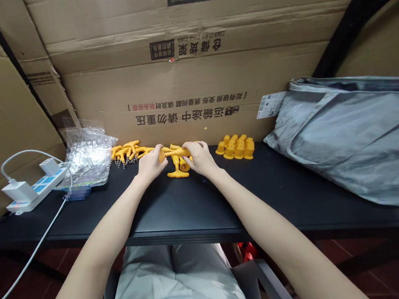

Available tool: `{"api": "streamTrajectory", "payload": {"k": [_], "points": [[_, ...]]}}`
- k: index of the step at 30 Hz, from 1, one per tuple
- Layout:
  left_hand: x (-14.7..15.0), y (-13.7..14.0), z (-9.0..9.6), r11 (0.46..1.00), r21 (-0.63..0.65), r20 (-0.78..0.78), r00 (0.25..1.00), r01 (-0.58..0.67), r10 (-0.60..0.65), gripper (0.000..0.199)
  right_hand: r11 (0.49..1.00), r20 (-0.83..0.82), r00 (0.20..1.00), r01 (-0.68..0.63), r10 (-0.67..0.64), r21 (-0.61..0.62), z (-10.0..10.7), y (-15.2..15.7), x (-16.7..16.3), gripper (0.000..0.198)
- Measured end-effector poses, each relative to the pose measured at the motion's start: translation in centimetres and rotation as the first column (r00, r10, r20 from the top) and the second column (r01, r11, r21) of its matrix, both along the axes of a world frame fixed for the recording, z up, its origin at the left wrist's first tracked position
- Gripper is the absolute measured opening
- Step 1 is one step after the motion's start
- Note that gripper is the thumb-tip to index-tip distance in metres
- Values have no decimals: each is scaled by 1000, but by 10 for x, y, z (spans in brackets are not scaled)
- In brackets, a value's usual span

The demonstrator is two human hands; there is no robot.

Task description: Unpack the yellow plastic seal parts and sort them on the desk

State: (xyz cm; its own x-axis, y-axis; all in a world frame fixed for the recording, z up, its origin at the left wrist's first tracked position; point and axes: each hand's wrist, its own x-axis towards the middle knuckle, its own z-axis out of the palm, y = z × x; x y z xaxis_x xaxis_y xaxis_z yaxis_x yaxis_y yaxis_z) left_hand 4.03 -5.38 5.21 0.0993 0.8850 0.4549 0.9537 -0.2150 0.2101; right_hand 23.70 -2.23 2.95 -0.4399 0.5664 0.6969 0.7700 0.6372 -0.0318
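My left hand [152, 165] is closed on one end of a yellow plastic corkscrew [171, 152]. Closed on its other end is my right hand [201, 158]; fingers hide much of the piece. Just below on the table lies a yellow T-shaped handle [178, 174] with its stem pointing away from me. Beside it, near my right fingers, a hollow yellow part [184, 165] shows its round opening. Left of my left hand is a pile of yellow T-handled corkscrews [129, 149] with silvery spiral tips. Several yellow cup-shaped parts [236, 147] stand grouped upright to the right.
A clear plastic bag [89, 153] and a white power strip [39, 186] with a cable are on the left of the black table [191, 206]. A large grey bag [347, 140] takes up the right side. Cardboard [165, 82] walls the back.
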Motion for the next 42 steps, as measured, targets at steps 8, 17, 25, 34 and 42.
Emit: {"api": "streamTrajectory", "payload": {"k": [8, 17, 25, 34, 42], "points": [[-1, 2, -2, 1000, 14, -13, 1000, 1, -1, 45, 999, 88, 995, 42, -40, -22, -2, 0, -2, 32], [3, -3, 1, 1000, -5, -4, 1000, 6, -6, 45, 1000, 35, 999, 0, 0, -14, -1, 1, 0, 28], [1, -2, 1, 1000, -19, -17, 1000, -2, 2, 46, 999, 73, 997, 11, -7, -49, -5, 3, -2, 27], [4, -4, 2, 1000, -22, -6, 1000, 5, -5, 44, 999, 41, 999, -2, 4, -48, -6, 5, -1, 25], [2, -3, 0, 1000, -13, -11, 1000, 8, -8, 45, 997, 53, 999, -4, 8, -79, -7, 4, -3, 28]]}}
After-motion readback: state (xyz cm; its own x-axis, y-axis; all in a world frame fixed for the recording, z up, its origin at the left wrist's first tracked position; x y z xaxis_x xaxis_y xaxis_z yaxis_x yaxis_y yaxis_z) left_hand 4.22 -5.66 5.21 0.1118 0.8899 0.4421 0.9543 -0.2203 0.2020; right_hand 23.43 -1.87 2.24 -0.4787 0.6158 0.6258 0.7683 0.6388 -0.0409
